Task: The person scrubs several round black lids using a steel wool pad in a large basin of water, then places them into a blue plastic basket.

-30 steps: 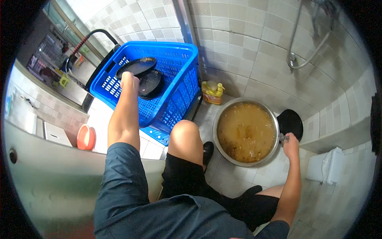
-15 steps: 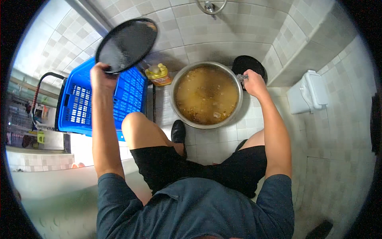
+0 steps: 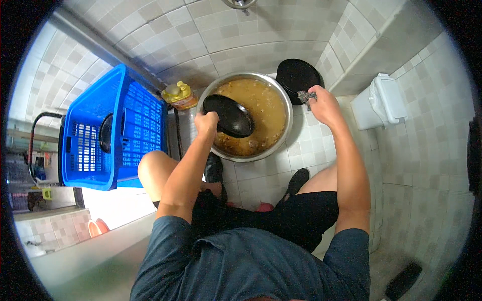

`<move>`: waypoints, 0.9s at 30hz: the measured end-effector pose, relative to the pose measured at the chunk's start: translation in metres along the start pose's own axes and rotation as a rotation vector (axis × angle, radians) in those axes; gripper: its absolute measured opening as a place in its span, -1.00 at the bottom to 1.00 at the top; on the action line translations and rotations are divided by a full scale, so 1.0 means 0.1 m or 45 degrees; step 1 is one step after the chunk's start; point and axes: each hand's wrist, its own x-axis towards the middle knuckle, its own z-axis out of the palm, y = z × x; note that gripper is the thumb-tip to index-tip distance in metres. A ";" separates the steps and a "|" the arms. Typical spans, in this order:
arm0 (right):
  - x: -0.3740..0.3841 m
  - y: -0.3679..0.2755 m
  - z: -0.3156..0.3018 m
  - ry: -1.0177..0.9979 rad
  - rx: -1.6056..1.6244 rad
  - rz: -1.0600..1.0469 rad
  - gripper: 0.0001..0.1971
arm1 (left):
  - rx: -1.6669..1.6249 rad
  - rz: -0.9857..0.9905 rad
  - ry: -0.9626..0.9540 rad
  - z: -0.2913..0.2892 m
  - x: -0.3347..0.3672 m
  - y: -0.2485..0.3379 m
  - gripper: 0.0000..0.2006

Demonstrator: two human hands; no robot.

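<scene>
A shallow black round pan (image 3: 236,119) is tilted over the big metal basin (image 3: 287,120), which is full of murky brown water. My left hand (image 3: 207,123) is closed on the pan's near-left rim, and its lower edge is at the water. Right of the basin, my right hand (image 3: 323,104) grips a grey steel wool scourer (image 3: 304,96) in its fingers. More black round pans (image 3: 298,75) lie on the floor just beyond that hand, apparently stacked. Another dark round pan (image 3: 106,133) leans inside the blue plastic crate (image 3: 142,125) at left.
Between crate and basin stands a yellow bottle (image 3: 179,95) with an orange label. A white lidded bin (image 3: 379,103) is by the right wall. The crate rests by a cart handle (image 3: 37,133). Tiled walls and a metal tap fitting (image 3: 240,4) are at the back.
My left hand has come from above the crate, where it held a black pan, down over the basin. Whether it is the same pan, I cannot tell. The view has shifted slightly.
</scene>
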 end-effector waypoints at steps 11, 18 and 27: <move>0.06 -0.21 0.02 -0.136 -0.047 0.114 -0.71 | -0.245 -0.251 -0.106 0.40 0.37 -0.65 -0.44; 0.14 -0.24 0.11 -0.186 -0.075 0.100 -0.71 | -0.305 -0.553 -0.149 0.55 0.51 -0.93 -0.22; 0.20 -0.13 0.20 -0.264 -0.016 0.167 -0.69 | -0.462 -0.940 -0.239 0.90 0.55 -1.09 -0.48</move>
